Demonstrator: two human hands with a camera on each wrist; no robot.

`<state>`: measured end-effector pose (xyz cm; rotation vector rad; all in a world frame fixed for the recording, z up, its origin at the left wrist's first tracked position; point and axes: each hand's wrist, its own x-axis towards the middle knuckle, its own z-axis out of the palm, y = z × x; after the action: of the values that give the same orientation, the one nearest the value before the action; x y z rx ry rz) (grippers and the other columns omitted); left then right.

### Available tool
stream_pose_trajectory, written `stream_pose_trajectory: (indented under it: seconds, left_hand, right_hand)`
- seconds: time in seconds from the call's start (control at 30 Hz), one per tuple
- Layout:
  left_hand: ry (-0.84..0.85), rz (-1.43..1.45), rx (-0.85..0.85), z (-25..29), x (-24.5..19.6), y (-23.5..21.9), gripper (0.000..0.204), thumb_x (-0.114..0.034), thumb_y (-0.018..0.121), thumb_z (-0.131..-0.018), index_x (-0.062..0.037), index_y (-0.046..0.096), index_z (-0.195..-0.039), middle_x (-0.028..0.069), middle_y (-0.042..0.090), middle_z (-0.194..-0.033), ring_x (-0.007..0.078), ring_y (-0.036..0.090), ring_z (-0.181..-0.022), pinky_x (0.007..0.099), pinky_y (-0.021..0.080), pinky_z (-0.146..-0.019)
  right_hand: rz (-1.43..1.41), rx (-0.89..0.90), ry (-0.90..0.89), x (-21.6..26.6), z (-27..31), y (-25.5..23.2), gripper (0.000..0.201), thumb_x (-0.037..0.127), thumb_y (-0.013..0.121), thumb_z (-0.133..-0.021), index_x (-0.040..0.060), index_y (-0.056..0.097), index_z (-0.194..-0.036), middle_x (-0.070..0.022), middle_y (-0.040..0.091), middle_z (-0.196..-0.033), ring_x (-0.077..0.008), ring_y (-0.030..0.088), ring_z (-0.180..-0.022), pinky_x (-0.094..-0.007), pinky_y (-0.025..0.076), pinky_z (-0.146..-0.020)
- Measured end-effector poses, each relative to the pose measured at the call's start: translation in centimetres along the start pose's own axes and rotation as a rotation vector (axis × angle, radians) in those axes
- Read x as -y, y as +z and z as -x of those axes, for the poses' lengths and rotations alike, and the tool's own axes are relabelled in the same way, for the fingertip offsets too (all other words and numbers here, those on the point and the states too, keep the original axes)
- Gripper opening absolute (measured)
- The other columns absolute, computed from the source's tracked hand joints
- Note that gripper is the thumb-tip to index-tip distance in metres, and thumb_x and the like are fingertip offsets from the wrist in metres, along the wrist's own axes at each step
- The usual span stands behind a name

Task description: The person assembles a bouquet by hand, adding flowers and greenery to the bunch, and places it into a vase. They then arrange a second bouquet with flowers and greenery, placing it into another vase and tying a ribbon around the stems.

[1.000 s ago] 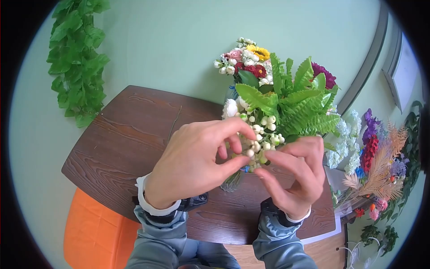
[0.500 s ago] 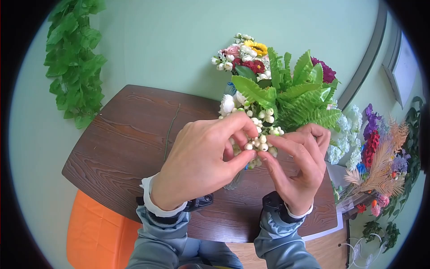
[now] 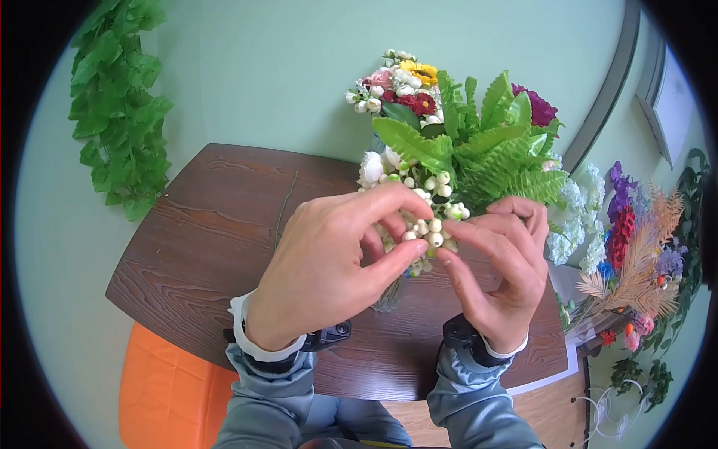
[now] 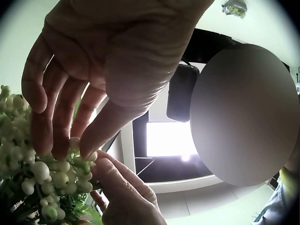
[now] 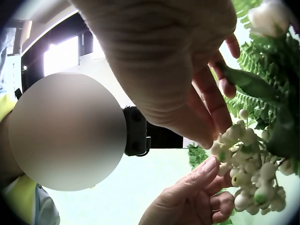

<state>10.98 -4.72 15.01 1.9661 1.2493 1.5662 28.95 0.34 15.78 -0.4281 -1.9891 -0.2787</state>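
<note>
A cluster of white artificial berries with green tips (image 3: pixel 436 233) is between the fingertips of both hands, in front of the bouquet. My left hand (image 3: pixel 336 254) pinches the cluster from the left with thumb and fingers. From the other side my right hand (image 3: pixel 501 258) holds it between thumb and index finger, its other fingers bent away. In the left wrist view the berries (image 4: pixel 61 180) crowd beneath the left fingertips; in the right wrist view both thumbs sit at the edge of the berry cluster (image 5: pixel 255 168).
Green fern leaves (image 3: pixel 493 153), white blooms (image 3: pixel 370 168) and a mixed bouquet with a sunflower (image 3: pixel 419 72) stand behind the hands. A thin green stem (image 3: pixel 285 206) lies on the dark wooden table (image 3: pixel 187 247). More artificial flowers (image 3: pixel 624 247) stand right; an orange seat (image 3: pixel 164 389) is at left.
Both hands have shifted slightly up in view. The right thumb and index finger have moved up to the berries, and the berry cluster has turned between the fingertips.
</note>
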Motion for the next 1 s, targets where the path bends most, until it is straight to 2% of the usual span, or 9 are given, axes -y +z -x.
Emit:
stream_pose_trajectory:
  seconds: [0.33,0.4,0.57,0.67,0.93,1.0]
  left_hand:
    - [0.016,-0.077,0.032,0.1,-0.1,0.1,0.023,-0.004,0.070,-0.075,-0.0047,0.064,-0.097,0.0020,0.059,-0.077,0.0041,0.052,-0.059,0.0181,0.040,-0.051]
    - [0.016,-0.092,-0.007,0.2,-0.2,0.2,0.022,-0.005,0.070,-0.075,-0.0048,0.065,-0.096,0.0018,0.059,-0.077,0.0043,0.052,-0.061,0.0181,0.040,-0.052]
    - [0.007,-0.100,0.006,0.1,-0.3,0.3,0.023,-0.004,0.071,-0.073,-0.0051,0.064,-0.096,0.0012,0.059,-0.077,0.0049,0.052,-0.061,0.0186,0.040,-0.053]
    - [-0.006,-0.096,0.008,0.1,-0.3,0.2,0.025,-0.003,0.071,-0.072,-0.0050,0.064,-0.096,0.0012,0.061,-0.077,0.0050,0.053,-0.062,0.0189,0.041,-0.053]
    - [0.039,-0.104,-0.035,0.1,0.1,0.2,0.025,-0.001,0.068,-0.074,-0.0045,0.063,-0.098,0.0018,0.062,-0.076,0.0052,0.054,-0.062,0.0191,0.042,-0.053]
    - [0.024,-0.067,-0.033,0.1,0.1,0.2,0.024,0.001,0.065,-0.076,-0.0034,0.062,-0.099,0.0025,0.062,-0.076,0.0050,0.055,-0.060,0.0189,0.042,-0.053]
  right_hand:
    - [-0.036,0.026,-0.037,-1.1,0.4,-0.4,0.028,0.002,0.075,-0.060,0.0118,0.069,-0.086,0.0001,0.063,-0.080,-0.0229,0.053,-0.082,-0.0352,0.034,-0.080]
    - [-0.119,-0.161,0.020,-1.2,0.5,-0.1,0.028,0.000,0.073,-0.062,0.0102,0.069,-0.088,-0.0014,0.064,-0.082,-0.0240,0.053,-0.081,-0.0351,0.035,-0.081]
    - [0.028,-0.057,0.006,-1.0,-0.1,0.5,0.029,0.001,0.072,-0.065,0.0104,0.069,-0.092,0.0001,0.063,-0.088,-0.0239,0.048,-0.088,-0.0357,0.035,-0.080]
    - [0.049,-0.038,-0.015,-1.3,0.1,0.6,0.028,0.002,0.072,-0.065,0.0110,0.068,-0.091,0.0010,0.063,-0.087,-0.0237,0.049,-0.087,-0.0359,0.034,-0.079]
    - [0.022,-0.057,-0.001,-1.7,0.2,0.5,0.029,0.001,0.072,-0.062,0.0117,0.069,-0.089,0.0016,0.062,-0.083,-0.0232,0.050,-0.083,-0.0356,0.034,-0.079]
    - [-0.005,-0.077,-0.058,-1.6,0.1,0.2,0.029,0.002,0.074,-0.061,0.0116,0.070,-0.088,0.0015,0.061,-0.081,-0.0233,0.050,-0.081,-0.0353,0.034,-0.079]
